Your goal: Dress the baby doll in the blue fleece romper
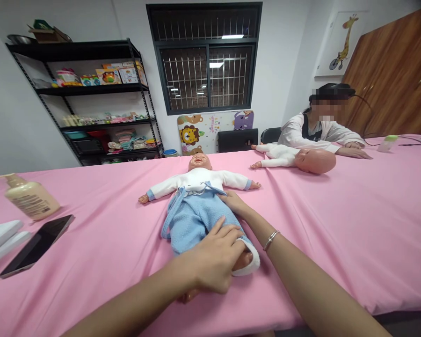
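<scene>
A baby doll (199, 177) in a white top lies on its back on the pink cloth, its head away from me. Blue trousers (189, 220) with a white cuff cover its legs, and one foot shows inside the cuff. My left hand (217, 252) grips the lower trouser leg near that cuff, its thumb side partly hidden. Beside the doll's waist, my right hand (234, 203) is at the edge of the blue trousers, fingers partly tucked under the fabric. Blue straps lie along the doll's waist and side.
A pump bottle (31, 199), a dark phone (37, 245) and white cases (3, 236) lie at left on the pink table (105, 224). A second doll (287, 157) lies at the back right, near a seated person (301, 128) and a small bottle (388, 143).
</scene>
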`<state>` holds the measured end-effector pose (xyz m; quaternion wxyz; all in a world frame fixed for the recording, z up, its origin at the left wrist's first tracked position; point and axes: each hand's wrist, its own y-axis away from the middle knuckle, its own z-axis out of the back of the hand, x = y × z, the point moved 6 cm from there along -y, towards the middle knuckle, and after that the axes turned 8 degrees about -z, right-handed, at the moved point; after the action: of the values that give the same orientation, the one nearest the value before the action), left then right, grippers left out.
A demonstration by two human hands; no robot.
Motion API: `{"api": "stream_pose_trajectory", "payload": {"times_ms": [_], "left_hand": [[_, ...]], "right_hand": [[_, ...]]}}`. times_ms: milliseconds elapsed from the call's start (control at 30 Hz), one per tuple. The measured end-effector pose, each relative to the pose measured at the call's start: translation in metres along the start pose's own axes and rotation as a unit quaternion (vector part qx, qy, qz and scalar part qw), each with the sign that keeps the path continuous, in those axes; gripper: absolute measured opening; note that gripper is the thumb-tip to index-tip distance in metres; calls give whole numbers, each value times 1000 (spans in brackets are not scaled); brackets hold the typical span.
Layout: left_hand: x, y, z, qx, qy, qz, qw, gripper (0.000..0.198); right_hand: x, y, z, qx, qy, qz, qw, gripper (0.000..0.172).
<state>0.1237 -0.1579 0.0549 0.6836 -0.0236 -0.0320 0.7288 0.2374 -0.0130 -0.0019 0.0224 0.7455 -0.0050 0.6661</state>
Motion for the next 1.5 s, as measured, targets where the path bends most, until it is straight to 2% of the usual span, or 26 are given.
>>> {"api": "stream_pose_trajectory", "payload": {"times_ms": [133,367,467,767,967,1133,1367,1500], "left_hand": [[0,-2,-1,-19,-44,-18,999,24],[0,-1,15,-45,85,33,995,18],[1,-1,12,-28,100,28,994,8],[4,4,6,47,87,0,995,24],[-2,4,0,4,-40,-13,999,16],[-5,2,3,-19,-112,-51,992,29],[-6,0,7,-79,-30,-81,993,19],[-14,-1,7,-67,8,-106,992,27]], "right_hand": [[0,-2,1,-17,8,1,1000,19],[3,-3,4,-34,30,6,999,19],[0,-2,2,-33,53,-9,998,20],[-4,-1,2,-36,76,-17,996,22],[-2,-5,2,-39,85,-8,996,21],[1,-3,0,-45,92,10,995,24],[-2,-4,5,-89,137,10,986,32],[2,-5,17,-145,143,31,978,31]]}}
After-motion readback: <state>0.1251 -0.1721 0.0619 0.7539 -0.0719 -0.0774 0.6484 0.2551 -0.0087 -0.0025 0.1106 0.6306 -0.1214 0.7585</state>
